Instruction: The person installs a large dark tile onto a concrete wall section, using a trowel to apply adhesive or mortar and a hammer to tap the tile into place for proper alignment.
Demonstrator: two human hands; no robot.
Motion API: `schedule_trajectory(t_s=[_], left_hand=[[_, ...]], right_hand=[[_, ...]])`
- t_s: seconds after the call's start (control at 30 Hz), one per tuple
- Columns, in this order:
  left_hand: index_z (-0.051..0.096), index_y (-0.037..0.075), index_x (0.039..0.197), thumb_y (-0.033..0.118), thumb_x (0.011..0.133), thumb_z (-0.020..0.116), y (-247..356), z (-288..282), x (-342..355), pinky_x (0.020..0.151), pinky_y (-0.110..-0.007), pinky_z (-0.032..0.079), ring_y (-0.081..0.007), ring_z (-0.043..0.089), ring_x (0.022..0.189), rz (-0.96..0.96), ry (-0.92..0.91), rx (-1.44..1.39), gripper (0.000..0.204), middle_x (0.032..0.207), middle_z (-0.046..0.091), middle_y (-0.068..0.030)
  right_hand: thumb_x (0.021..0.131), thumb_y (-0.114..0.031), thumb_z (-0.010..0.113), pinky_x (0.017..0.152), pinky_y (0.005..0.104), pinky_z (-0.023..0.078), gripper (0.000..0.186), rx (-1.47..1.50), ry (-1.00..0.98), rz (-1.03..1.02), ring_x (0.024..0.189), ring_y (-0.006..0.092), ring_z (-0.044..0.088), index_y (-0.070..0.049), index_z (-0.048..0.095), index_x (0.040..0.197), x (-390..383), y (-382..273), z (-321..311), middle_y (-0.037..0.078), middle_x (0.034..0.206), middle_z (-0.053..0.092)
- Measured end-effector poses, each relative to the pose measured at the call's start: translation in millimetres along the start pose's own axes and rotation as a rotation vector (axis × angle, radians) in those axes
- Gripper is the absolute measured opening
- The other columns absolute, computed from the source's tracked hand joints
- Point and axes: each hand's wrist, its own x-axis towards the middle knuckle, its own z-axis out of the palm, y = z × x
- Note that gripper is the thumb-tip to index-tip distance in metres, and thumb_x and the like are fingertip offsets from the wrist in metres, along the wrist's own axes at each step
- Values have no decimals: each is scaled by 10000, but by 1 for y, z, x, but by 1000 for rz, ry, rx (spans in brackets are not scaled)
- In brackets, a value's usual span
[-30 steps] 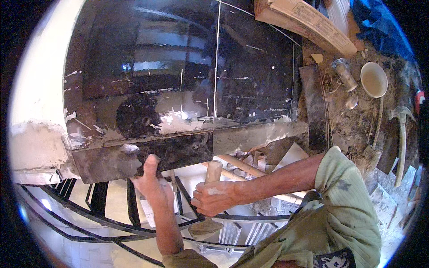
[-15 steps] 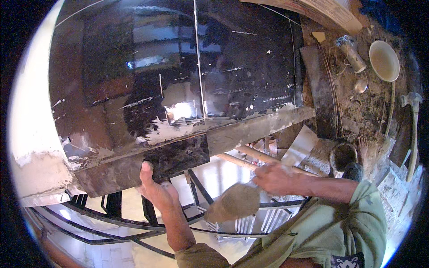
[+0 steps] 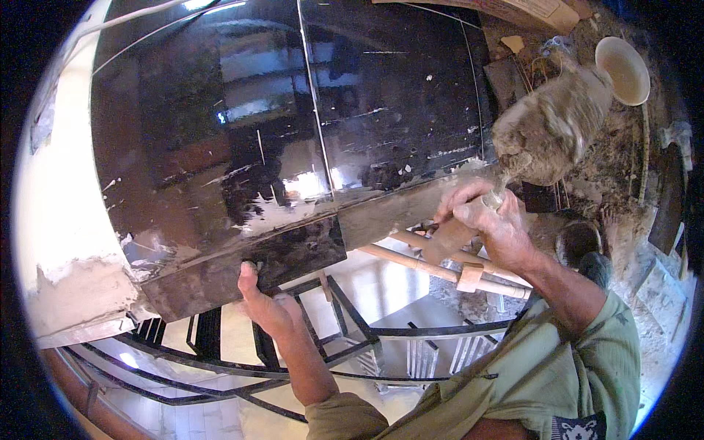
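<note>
My left hand (image 3: 268,301) grips the lower edge of a dark tile strip (image 3: 308,253), which stands along the front edge of a glossy black slab (image 3: 271,110). Its thumb presses the strip's face; the other fingers are partly hidden below. In my right hand (image 3: 499,224) is a trowel, its blade (image 3: 550,128) caked with wet cement and pointing up and to the right. The blade is blurred. The trowel's wooden handle end (image 3: 449,240) sticks out of my fist toward the lower left, apart from the strip.
Pale mortar covers the slab's edge (image 3: 389,216) right of the strip. Below are wooden poles (image 3: 396,262) and a black metal railing (image 3: 440,330) over a drop. At right lie a white bowl (image 3: 623,71), a hammer (image 3: 676,136) and tile pieces on dirty ground. A cardboard box (image 3: 543,13) is at the top.
My right hand has moved up and to the right. The trowel has swung round, its blade from lower left to upper right. My left hand stays at the strip.
</note>
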Motion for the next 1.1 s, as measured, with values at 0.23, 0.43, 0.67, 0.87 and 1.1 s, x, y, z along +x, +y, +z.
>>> schedule_trajectory(t_s=[0.23,0.43,0.67,0.87,1.1], left_hand=[[532,-7,1180,225,849,681,1,3,-3,901,-403,514,-256,613,1007,19,5,7,430,1130,603,-121],[554,7,1173,246,871,665,-3,-4,1,892,-391,511,-243,613,1008,65,-92,20,401,1117,616,-108],[556,8,1189,295,886,642,1,4,-6,903,-395,499,-243,611,1023,36,-73,72,426,1132,621,-98],[556,18,1222,354,903,610,-7,-9,5,949,-412,468,-251,593,1068,17,-92,68,466,1178,615,-97],[549,35,1250,389,907,609,-11,-14,6,975,-404,448,-252,584,1085,39,-131,39,496,1192,612,-82]], right_hand=[[886,-184,650,873,347,507,229,209,69,201,941,193,641,-4,670,1027,-4,3,22,112,960,671],[878,-257,671,905,430,570,387,268,49,243,1068,281,629,2,579,1150,5,37,31,165,1178,607],[894,-169,633,932,431,561,364,529,68,275,1079,268,629,10,551,1200,5,48,48,166,1157,618],[927,-107,577,914,428,577,312,742,84,269,1075,273,629,22,532,1208,10,55,69,171,1169,597],[932,-200,608,949,474,549,394,658,70,280,1155,309,595,-5,492,1254,8,54,59,191,1229,576]])
